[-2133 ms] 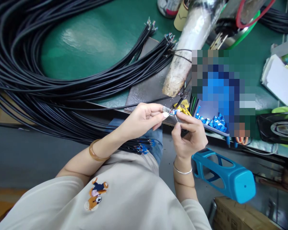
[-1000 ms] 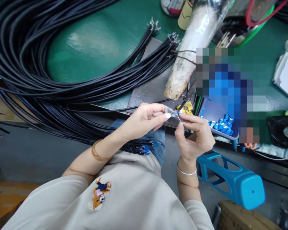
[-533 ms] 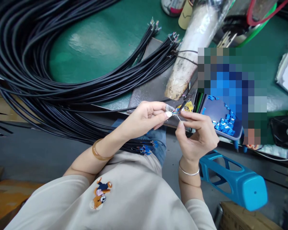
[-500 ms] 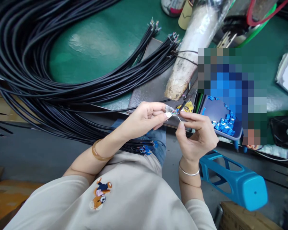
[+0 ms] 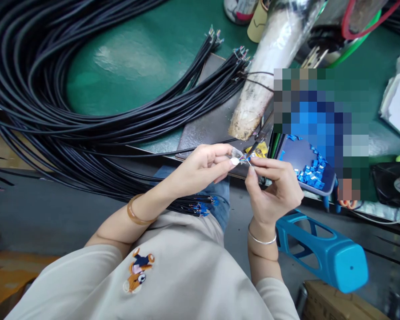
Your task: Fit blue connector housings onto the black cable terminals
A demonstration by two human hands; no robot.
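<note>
My left hand is closed in a pinch on the end of a black cable, beside the table's front edge. Thin coloured wires fan out from its fingertips, with a bit of blue among them too small to make out. Close on the right, my right hand pinches a thin white wire between thumb and fingers. Across my lap lie several black cables with blue connectors at their ends. Loose blue connectors sit in a shallow grey tray right of my hands.
A thick bundle of black cables curves over the green table, its ends on a dark plate. A plastic-wrapped white post slants above my hands. A blue stool is below right. Part of the right side is pixelated.
My right thumb and fingertips have moved slightly up, closer to the coloured wires. The left hand has barely shifted and both hands keep their pinch.
</note>
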